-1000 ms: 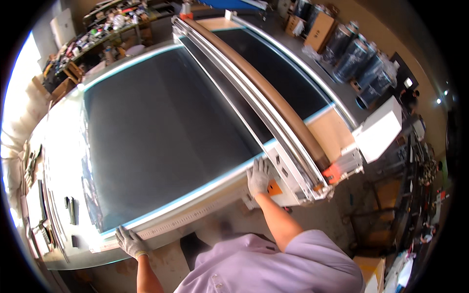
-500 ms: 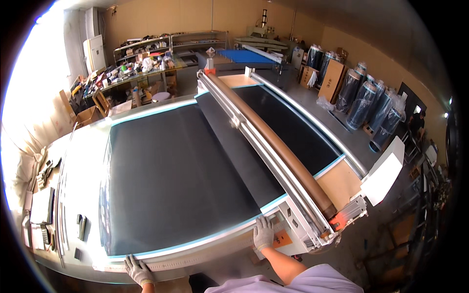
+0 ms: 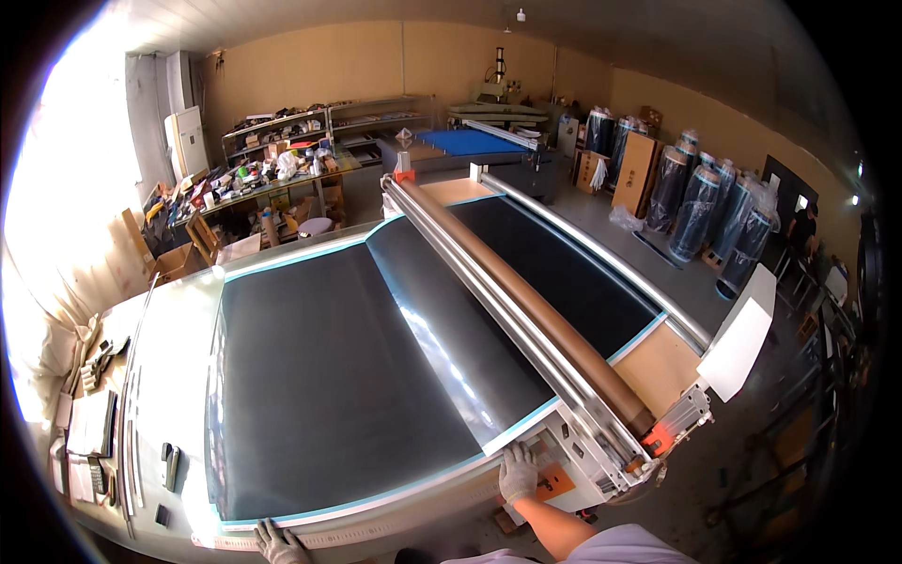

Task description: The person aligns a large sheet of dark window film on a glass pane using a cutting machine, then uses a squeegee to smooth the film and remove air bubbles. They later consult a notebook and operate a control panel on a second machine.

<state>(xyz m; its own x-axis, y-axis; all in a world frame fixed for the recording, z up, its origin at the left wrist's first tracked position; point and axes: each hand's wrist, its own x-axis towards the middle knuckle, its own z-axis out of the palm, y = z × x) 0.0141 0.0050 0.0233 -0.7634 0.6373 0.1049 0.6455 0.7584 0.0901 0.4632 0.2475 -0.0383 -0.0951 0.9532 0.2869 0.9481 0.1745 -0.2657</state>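
A large dark film sheet (image 3: 329, 395) with pale blue edges covers the long table and runs under the roller machine. Near its front left corner lies my left hand (image 3: 280, 543), in a grey-white knit glove, fingers spread on the edge strip by the ruler scale (image 3: 376, 529). My right hand (image 3: 519, 475), gloved the same way, rests with fingers extended at the sheet's front edge, just left of the machine's end frame (image 3: 575, 451). Between the hands and roller, the sheet rises in a shiny hump (image 3: 442, 357). Any grip beneath the fingers is hidden.
The brown roller (image 3: 554, 324) and metal rails slant across the table. A folding knife or cutter (image 3: 170, 467), a small black block and thin rods lie at left. Wrapped rolls (image 3: 695, 211) stand at back right; a cluttered bench (image 3: 254, 183) is at back left.
The view has tilted up, so the scene sits lower in it. The sheet by the roller now bulges and catches bright light. Both hands stay at the front edge.
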